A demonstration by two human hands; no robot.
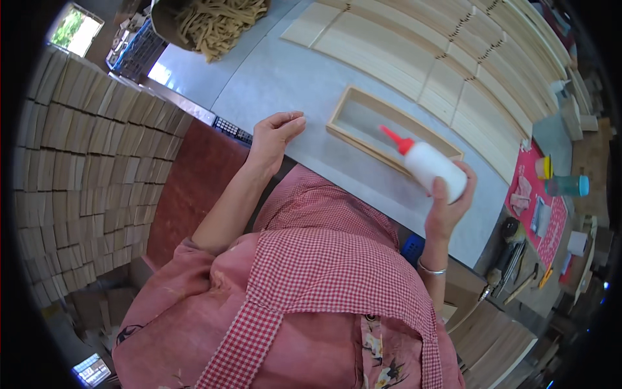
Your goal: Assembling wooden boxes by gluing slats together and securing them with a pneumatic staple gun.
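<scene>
My right hand [450, 204] is wrapped round a white squeeze bottle [431, 167] with a red nozzle. The bottle is tilted, its nozzle pointing up and left over a narrow rectangular wooden frame [363, 148]. The frame lies on the pale tabletop [291, 78], which shows through its middle. To the left of the frame, at the table's near edge, my left hand [278, 137] is closed, thumb against the curled fingers, with nothing visible in it. Whether the nozzle touches the frame, I cannot tell.
Rows of thin wooden boards [376, 58] line the table's far side. A container of wooden strips [217, 26] stands at the far left. Stacked wood pieces [97, 175] rise on the left. On the right are a blue-capped jar [567, 186] and hand tools [512, 259].
</scene>
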